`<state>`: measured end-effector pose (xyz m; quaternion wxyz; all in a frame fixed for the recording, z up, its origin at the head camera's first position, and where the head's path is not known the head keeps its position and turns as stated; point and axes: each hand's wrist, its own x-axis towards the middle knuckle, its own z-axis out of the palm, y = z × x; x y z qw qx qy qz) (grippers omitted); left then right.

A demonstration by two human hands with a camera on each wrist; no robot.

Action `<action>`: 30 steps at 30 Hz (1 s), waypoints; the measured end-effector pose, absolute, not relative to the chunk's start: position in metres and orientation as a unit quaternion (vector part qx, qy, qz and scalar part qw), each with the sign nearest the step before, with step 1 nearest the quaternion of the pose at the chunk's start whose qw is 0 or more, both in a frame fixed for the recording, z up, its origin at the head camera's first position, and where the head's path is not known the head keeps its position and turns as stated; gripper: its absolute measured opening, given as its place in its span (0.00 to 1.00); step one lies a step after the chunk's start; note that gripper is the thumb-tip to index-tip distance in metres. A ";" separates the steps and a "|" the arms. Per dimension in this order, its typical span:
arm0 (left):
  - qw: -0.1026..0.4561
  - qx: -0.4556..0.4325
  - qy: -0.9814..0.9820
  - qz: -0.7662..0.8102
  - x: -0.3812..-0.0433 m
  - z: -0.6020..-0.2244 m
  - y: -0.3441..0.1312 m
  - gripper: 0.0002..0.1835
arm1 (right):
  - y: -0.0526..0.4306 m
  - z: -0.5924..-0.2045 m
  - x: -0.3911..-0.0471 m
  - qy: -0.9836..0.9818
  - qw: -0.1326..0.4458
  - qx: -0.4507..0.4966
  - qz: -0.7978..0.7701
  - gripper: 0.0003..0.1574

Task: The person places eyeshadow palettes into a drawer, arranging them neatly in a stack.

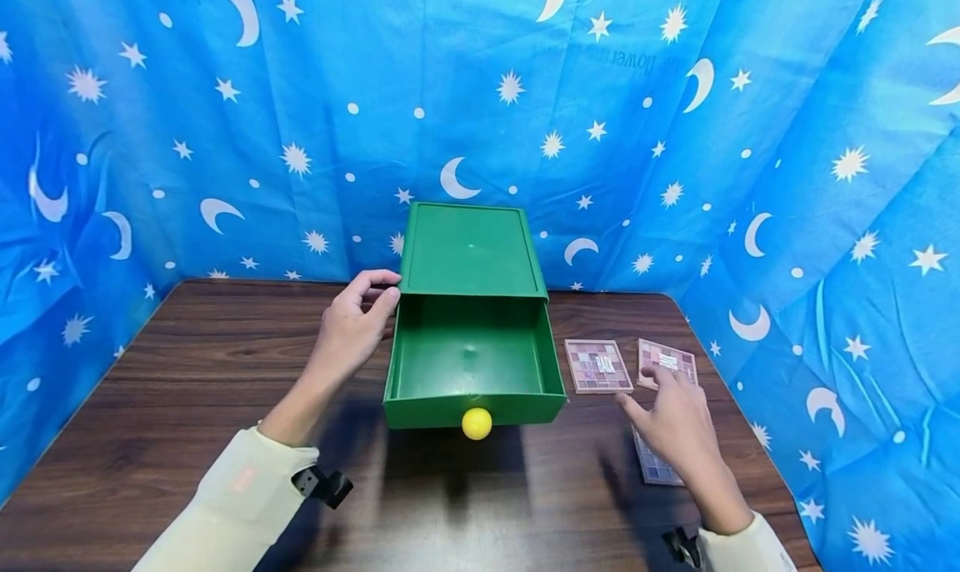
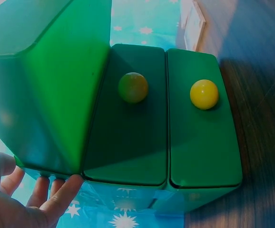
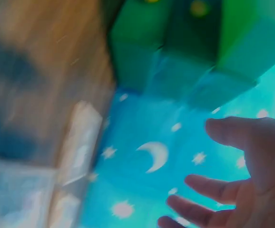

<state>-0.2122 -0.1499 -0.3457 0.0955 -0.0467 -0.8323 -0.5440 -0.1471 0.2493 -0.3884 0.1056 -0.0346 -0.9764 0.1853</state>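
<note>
Left grip point(image 1: 358, 320), relaxed and clasping nothing, touches the left side of one green drawer unit point(image 1: 472, 251) by the middle of the counter's point(image 1: 225, 347) far edge: one top drawer point(image 1: 468, 359) pulled open, two lower drawers point(image 2: 128, 137) closed, three ball knobs point(image 1: 477, 423) altogether. Right grip point(image 1: 678, 422), fingers parted and empty, hangs beside three square eyeshadow palettes point(image 1: 598, 366) near the counter's right edge.
</note>
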 end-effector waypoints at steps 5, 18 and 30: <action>0.091 -0.048 -0.826 -0.554 -0.213 -0.345 -0.149 0.20 | 0.273 -0.408 -0.154 -0.982 0.014 -0.097 0.163 0.47; 0.091 -0.043 -0.829 -0.550 -0.211 -0.343 -0.150 0.20 | 0.293 -0.446 -0.156 -0.970 -0.138 -0.166 0.116 0.59; 0.092 -0.042 -0.832 -0.546 -0.213 -0.347 -0.150 0.19 | 0.295 -0.455 -0.160 -0.964 -0.144 -0.195 0.109 0.59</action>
